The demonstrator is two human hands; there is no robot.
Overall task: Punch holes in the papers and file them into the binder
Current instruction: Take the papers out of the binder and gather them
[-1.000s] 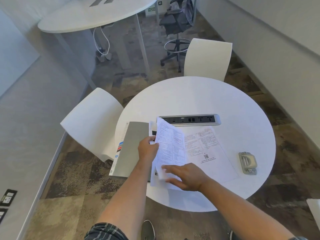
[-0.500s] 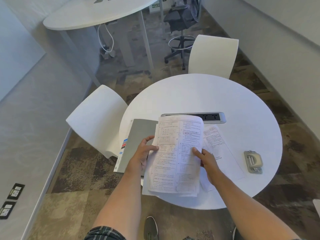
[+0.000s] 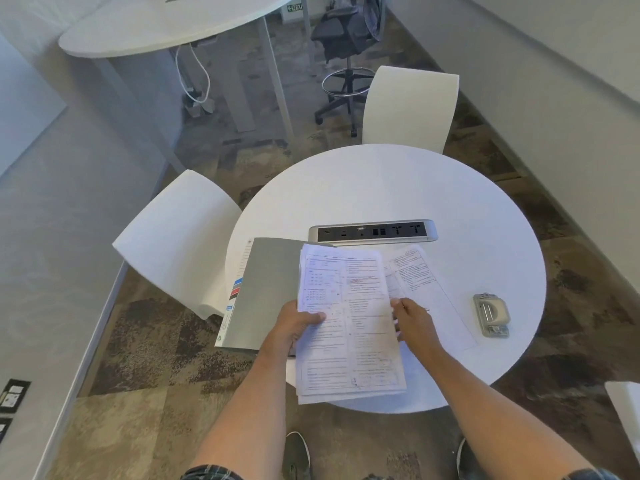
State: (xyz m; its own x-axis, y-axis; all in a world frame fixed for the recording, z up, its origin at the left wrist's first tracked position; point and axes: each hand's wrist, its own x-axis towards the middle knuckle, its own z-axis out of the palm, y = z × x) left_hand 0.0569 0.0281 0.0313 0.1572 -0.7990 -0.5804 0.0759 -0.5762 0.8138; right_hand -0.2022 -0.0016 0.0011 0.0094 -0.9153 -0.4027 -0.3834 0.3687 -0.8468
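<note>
A stack of printed papers [image 3: 353, 327] is held above the near edge of the round white table [image 3: 398, 188]. My left hand [image 3: 294, 323] grips its left edge, thumb on top. My right hand [image 3: 414, 320] holds the right edge with curled fingers. A grey binder [image 3: 263, 292] lies closed at the table's left, partly under the stack. One more printed sheet [image 3: 422, 282] lies flat on the table to the right. The grey hole punch [image 3: 491, 315] sits near the right edge, apart from both hands.
A silver power socket strip [image 3: 372, 231] is set into the table's middle. White chairs stand at the left [image 3: 180, 237] and at the back [image 3: 410, 105]. A black office chair [image 3: 346, 39] and a second white table [image 3: 166, 26] stand farther off.
The stack of papers has been lifted from the table and squared up between both hands. My right hand moved from pressing on the sheets to holding their right edge.
</note>
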